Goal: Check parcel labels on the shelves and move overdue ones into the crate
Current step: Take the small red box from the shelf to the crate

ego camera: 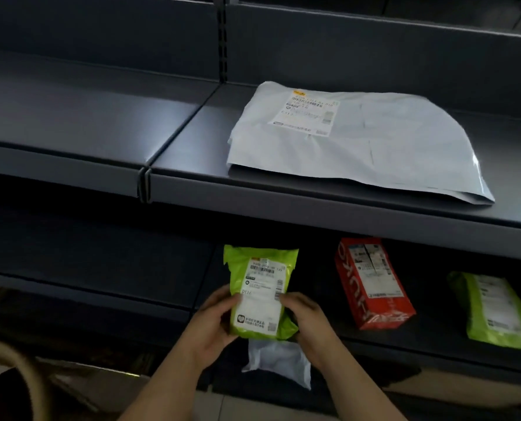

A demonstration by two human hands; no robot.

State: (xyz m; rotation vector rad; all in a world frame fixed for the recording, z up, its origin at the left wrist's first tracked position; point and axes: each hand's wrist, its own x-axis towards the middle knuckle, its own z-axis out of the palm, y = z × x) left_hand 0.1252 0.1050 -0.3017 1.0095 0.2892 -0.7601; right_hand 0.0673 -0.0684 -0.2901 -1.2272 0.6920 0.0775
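Note:
A lime-green parcel (pixel 260 288) with a white label facing up is held in front of the lower shelf. My left hand (pixel 212 325) grips its left edge and my right hand (pixel 309 322) grips its right edge. A red box (pixel 371 284) with a label lies on the lower shelf to the right, and a second green parcel (pixel 496 311) lies further right. On the upper shelf a large grey mailer (pixel 359 144) lies flat with its label up. No crate can be made out.
Dark metal shelves (pixel 101 117) run across the view, bare on the left. A small white pouch (pixel 279 361) sits below my hands. A beige curved object (pixel 16 369) and cardboard (pixel 95 381) lie at the lower left on the floor.

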